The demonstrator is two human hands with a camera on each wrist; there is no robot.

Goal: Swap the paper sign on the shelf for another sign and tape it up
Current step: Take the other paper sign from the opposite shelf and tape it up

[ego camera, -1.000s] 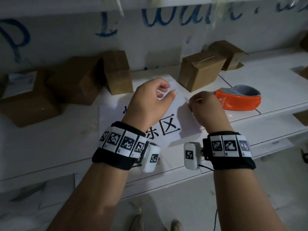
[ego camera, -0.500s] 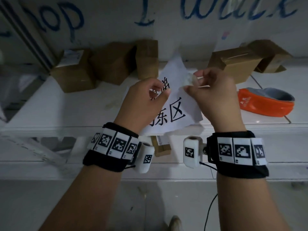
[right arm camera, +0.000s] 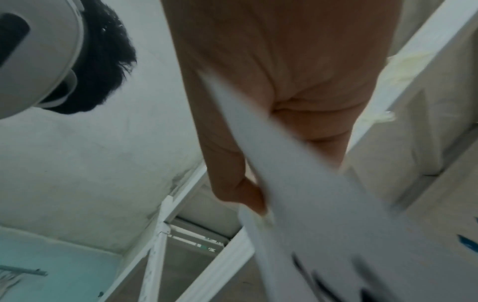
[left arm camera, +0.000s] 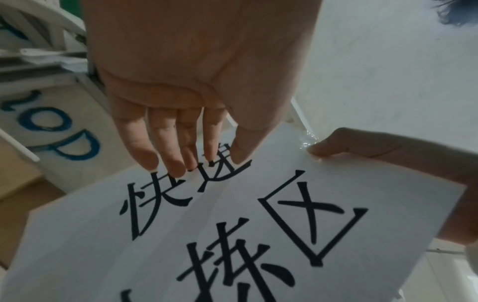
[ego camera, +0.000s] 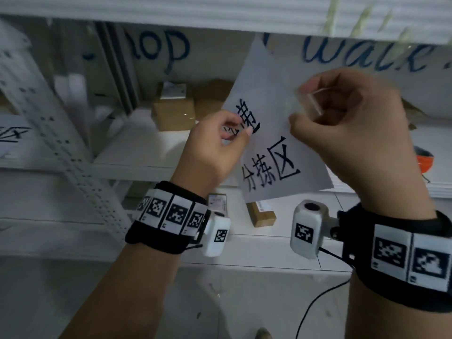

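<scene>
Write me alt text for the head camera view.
Both hands hold a white paper sign with black characters up before white shelving: left hand pinches its left edge, right hand its upper right.

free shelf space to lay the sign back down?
Both hands hold the paper sign in the air. The middle shelf is bare in front of the cardboard boxes, left of the left hand. It is crowded at the back by those boxes, and on the right by the orange object.
</scene>
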